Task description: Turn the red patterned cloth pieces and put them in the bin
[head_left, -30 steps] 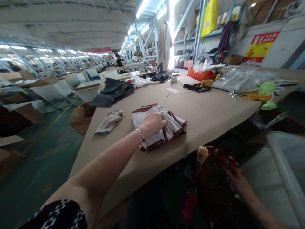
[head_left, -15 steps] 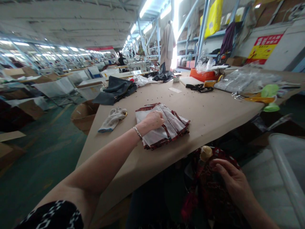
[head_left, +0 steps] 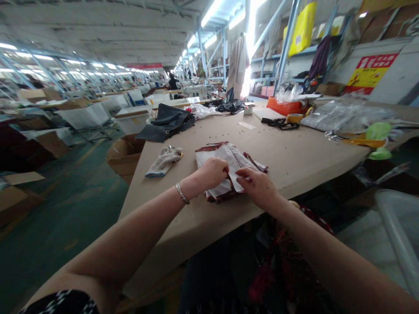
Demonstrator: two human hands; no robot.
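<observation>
A stack of white fabric pieces [head_left: 218, 153] with dark red patterned edges lies near the table's front edge. Over its middle is my left hand [head_left: 214, 172], its fingers pinched on the dark red strip at the edge of the top fabric piece. My right hand [head_left: 258, 186] is at the stack's right side, thumb and fingers apart, the fingertips at the white cloth just right of that strip. Part of the stack is hidden under both hands. Below the table edge, dark red patterned cloth [head_left: 281, 253] hangs partly behind my right forearm.
The brown-covered table [head_left: 183, 222] also bears a work glove [head_left: 163, 162], black sheeting [head_left: 168, 122], an orange container [head_left: 283, 106], a tape roll [head_left: 294, 117] and clear plastic bags [head_left: 347, 115]. A cardboard box [head_left: 126, 157] stands left; a white plastic bin [head_left: 393, 218] is right.
My right hand has come up from the dark red cloth below the table edge to the stack. My left hand stays on the stack, at the strip. The view has shifted slightly.
</observation>
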